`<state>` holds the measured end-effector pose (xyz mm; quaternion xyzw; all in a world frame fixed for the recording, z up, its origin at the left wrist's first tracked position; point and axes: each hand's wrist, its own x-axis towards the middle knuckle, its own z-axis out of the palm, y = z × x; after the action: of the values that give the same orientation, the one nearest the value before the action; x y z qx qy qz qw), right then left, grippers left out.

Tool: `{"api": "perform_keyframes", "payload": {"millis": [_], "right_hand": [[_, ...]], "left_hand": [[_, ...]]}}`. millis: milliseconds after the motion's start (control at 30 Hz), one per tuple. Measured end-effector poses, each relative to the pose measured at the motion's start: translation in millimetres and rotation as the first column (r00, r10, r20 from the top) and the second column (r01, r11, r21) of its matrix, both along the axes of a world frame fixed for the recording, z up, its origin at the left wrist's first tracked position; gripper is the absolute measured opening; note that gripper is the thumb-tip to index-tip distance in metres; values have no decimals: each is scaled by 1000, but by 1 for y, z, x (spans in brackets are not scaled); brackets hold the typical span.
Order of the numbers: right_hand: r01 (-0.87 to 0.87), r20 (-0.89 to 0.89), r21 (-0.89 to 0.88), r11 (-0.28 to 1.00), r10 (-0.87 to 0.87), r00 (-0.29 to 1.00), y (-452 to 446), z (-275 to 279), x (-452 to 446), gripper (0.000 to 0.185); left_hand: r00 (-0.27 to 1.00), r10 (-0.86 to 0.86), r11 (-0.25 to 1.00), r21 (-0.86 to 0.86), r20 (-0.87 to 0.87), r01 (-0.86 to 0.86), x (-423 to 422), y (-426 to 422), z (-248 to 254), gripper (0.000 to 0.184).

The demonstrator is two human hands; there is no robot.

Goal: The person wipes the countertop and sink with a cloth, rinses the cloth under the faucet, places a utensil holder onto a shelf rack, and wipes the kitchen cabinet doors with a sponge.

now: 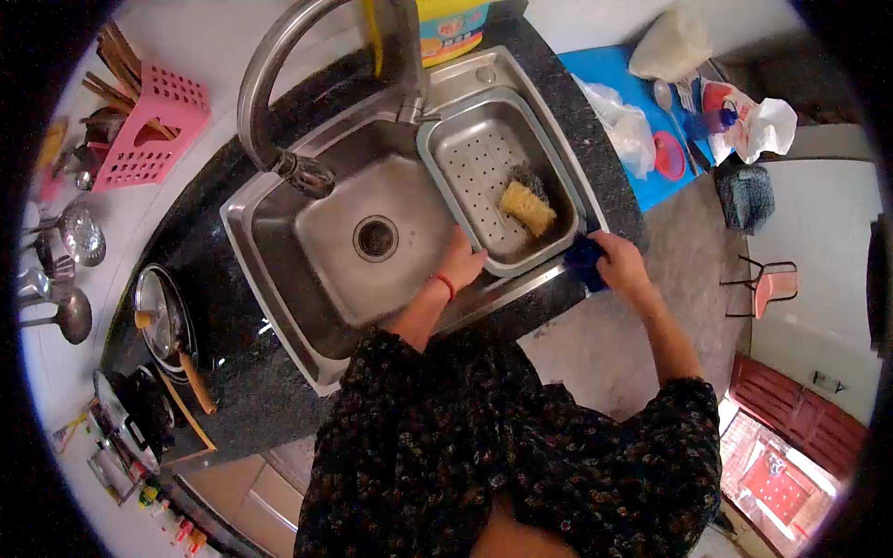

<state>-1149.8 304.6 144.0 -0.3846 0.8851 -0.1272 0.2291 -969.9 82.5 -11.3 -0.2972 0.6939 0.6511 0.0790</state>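
My left hand (460,262) is at the near left corner of a perforated metal drain basket (470,139), gripping its rim. The basket sits over the right side of the steel sink (326,237). Inside it lie a yellow sponge (526,208) and a dark grey scouring pad (531,179), touching each other. My right hand (621,265) is closed around a dark blue cloth (585,261), which rests against the sink's right front corner. Part of the cloth is hidden under the fingers.
A curved faucet (256,102) arches over the left basin. Pans with lids (167,316) stand on the dark counter at left, below hanging ladles (73,316) and a pink utensil holder (153,130). A blue mat (651,186) with bags and spoons lies at right.
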Motion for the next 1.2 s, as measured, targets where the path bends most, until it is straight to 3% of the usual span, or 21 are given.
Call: {"api": "perform_keyframes", "payload": {"millis": [67,133,167,233,300,333,433,500,533,600,633,667,700,733,767,800,833,867,900,1067,1200], "right_hand": [[302,257,26,953,-298,919,8,2,-4,41],[338,49,-127,933,-334,941,13,-6,8,42],[337,-47,-203,920,-352,935,18,-17,21,43],[-4,-284,-155,988,-41,958,16,-42,57,52],[119,120,-152,981,-101,988,-8,-40,98,51],[153,396,-220,963,-55,916,-23,-41,114,47],[296,583,-394,870,-12,812,-75,-62,167,38],[554,780,-369,746,-75,621,-123,-82,192,35],[755,922,-245,608,-93,375,-156,-66,207,32],[877,991,-54,478,-81,105,-212,-66,216,36],[895,989,-129,426,-10,148,-238,-79,213,39],[863,937,-324,387,8,348,-264,-83,206,40],[876,914,-397,275,35,404,-291,-74,198,42],[803,809,-547,238,-95,580,-318,-96,175,43],[803,796,-577,149,-115,594,-338,-82,165,49],[491,428,-836,247,-266,864,-353,-77,148,44],[277,146,-899,340,-363,920,-368,-94,126,44],[82,-164,-887,454,-477,863,-384,-108,113,45],[63,-222,-870,489,-502,836,-399,-126,103,46],[186,-200,-817,545,-572,796,-466,-183,100,51],[197,-130,-805,560,-490,862,-482,-147,200,52]], "left_hand": [[998,35,999,14,-48,-34,1,2,-4,62],[998,28,1000,10,-52,-27,-2,2,-4,63],[1000,-3,1000,-1,-26,3,-2,0,7,65],[999,-39,996,-76,-30,37,3,-2,11,67],[996,-40,979,-201,-83,23,9,0,4,70],[999,-27,976,-215,28,32,14,-4,28,71],[995,86,988,-126,-56,-92,52,-19,35,68],[936,306,950,-15,-172,-313,100,-37,47,58],[885,408,912,48,-225,-408,127,-49,52,53],[842,436,837,-201,-316,-509,195,-71,50,48],[812,543,811,-120,-212,-573,228,-81,53,46],[771,580,780,-93,-264,-619,257,-88,74,46],[722,616,745,-63,-314,-664,283,-92,101,46],[710,649,722,-75,-273,-688,309,-95,115,46],[696,682,697,-89,-227,-712,331,-94,126,47],[694,686,692,-97,-218,-715,350,-88,132,47],[689,693,684,-106,-212,-721,367,-82,137,47],[682,702,674,-118,-206,-729,381,-79,141,47],[669,719,667,-86,-188,-740,387,-74,146,47],[601,793,608,59,-104,-792,388,-45,144,48],[553,827,563,145,-102,-814,393,-51,141,49]]}}
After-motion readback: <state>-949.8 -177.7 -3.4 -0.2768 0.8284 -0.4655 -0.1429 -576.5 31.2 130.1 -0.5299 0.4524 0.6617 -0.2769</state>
